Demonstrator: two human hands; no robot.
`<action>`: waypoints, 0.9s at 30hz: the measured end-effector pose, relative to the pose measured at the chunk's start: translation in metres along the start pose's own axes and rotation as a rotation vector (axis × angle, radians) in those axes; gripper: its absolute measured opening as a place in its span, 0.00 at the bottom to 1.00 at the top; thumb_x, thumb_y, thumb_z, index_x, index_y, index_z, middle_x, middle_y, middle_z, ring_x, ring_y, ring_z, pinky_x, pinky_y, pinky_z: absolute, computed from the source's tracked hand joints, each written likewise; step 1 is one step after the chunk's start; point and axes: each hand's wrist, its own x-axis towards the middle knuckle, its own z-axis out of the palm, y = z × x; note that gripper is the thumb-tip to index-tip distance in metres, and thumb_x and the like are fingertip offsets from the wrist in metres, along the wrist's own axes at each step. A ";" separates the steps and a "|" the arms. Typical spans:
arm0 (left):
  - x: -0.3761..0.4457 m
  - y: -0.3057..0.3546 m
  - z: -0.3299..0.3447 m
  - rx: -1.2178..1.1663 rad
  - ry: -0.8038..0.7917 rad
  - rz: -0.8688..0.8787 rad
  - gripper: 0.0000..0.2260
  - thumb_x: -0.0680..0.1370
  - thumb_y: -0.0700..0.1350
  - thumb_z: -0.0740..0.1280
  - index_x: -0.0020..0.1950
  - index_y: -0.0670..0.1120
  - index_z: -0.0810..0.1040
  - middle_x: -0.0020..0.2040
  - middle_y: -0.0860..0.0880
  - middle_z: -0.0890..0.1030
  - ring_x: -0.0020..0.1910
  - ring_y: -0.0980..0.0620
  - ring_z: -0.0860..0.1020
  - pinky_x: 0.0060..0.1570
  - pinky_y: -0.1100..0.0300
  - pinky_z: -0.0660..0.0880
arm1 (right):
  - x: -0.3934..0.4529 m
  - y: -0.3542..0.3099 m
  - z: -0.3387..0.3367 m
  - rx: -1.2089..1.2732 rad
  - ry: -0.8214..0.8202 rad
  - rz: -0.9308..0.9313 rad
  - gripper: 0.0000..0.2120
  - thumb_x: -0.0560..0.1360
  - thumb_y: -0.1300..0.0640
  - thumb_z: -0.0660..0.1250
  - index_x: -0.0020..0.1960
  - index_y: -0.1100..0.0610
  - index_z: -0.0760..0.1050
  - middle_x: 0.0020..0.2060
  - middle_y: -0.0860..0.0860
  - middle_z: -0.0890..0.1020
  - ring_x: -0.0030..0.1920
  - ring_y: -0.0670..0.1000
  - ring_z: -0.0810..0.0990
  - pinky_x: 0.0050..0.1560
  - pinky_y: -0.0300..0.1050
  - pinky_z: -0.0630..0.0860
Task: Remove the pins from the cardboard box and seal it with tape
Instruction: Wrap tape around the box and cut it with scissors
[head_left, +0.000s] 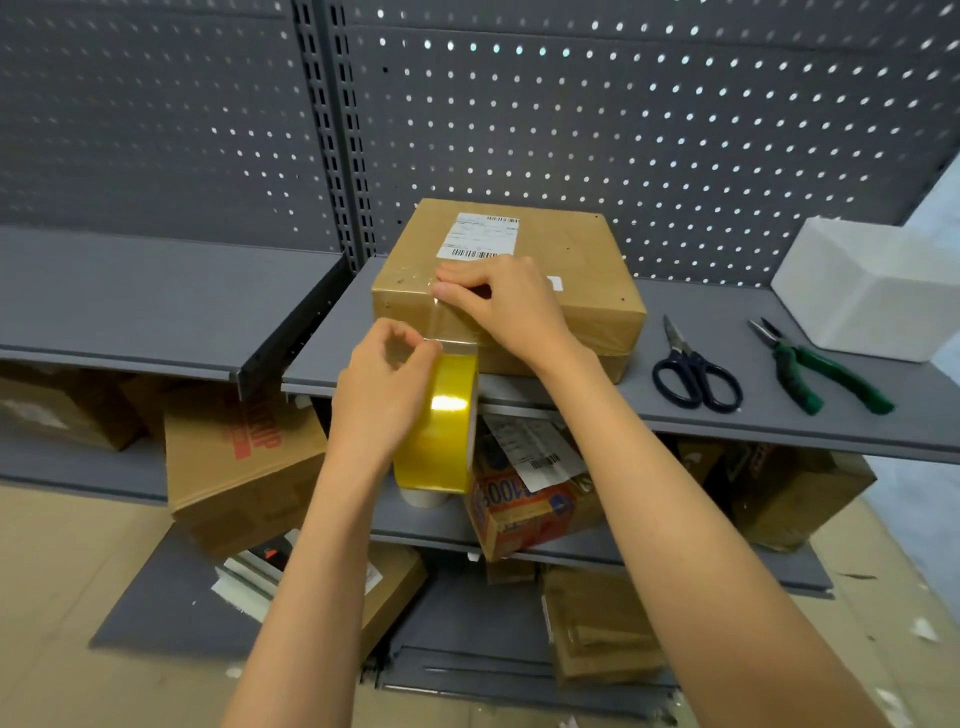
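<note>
While the cardboard box (511, 288) lies flat on the grey metal shelf (727, 410), close to its front edge and to its left end, the person is putting tape on it. The right hand (498, 306) rests on top of the box with curled fingers and pinches the free end of the clear tape strip (441, 325) against the front top edge, probably so that the end cannot lift when the strip is pulled. The left hand (382, 387) grips the yellow tape roll (441, 431) in front of the shelf edge, fingers curled around its rim, and keeps the strip tight between roll and box.

To the right of the box, black-handled scissors (693, 371) and green-handled pliers (810, 369) lie on the same shelf, within easy reach; I judge the pliers are for the pins and the scissors for cutting tape. No pins are visible to me.

A white shipping label (480, 236) with barcodes is on the box top, but its text is too small to read. On a carton (244, 462) on the lower level there are red letters, not readable.
</note>
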 end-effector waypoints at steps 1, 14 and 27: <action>0.002 0.001 0.000 -0.003 -0.013 -0.012 0.07 0.76 0.50 0.64 0.39 0.53 0.70 0.38 0.53 0.75 0.35 0.55 0.70 0.34 0.58 0.65 | -0.001 0.000 0.000 -0.004 -0.001 -0.004 0.14 0.76 0.47 0.65 0.50 0.57 0.82 0.48 0.52 0.84 0.53 0.53 0.80 0.54 0.54 0.76; 0.020 0.012 -0.006 -0.291 -0.275 -0.252 0.09 0.77 0.40 0.63 0.37 0.48 0.70 0.34 0.49 0.72 0.30 0.54 0.71 0.30 0.62 0.67 | -0.002 -0.002 0.001 0.012 0.024 0.000 0.11 0.76 0.49 0.66 0.54 0.51 0.82 0.52 0.46 0.84 0.55 0.49 0.80 0.55 0.54 0.76; 0.011 0.011 -0.004 -0.372 -0.177 -0.245 0.09 0.78 0.41 0.62 0.38 0.47 0.70 0.37 0.48 0.73 0.31 0.54 0.72 0.20 0.70 0.68 | -0.021 -0.004 0.005 -0.404 0.006 -0.127 0.19 0.83 0.52 0.51 0.71 0.54 0.66 0.69 0.49 0.72 0.71 0.49 0.65 0.66 0.41 0.56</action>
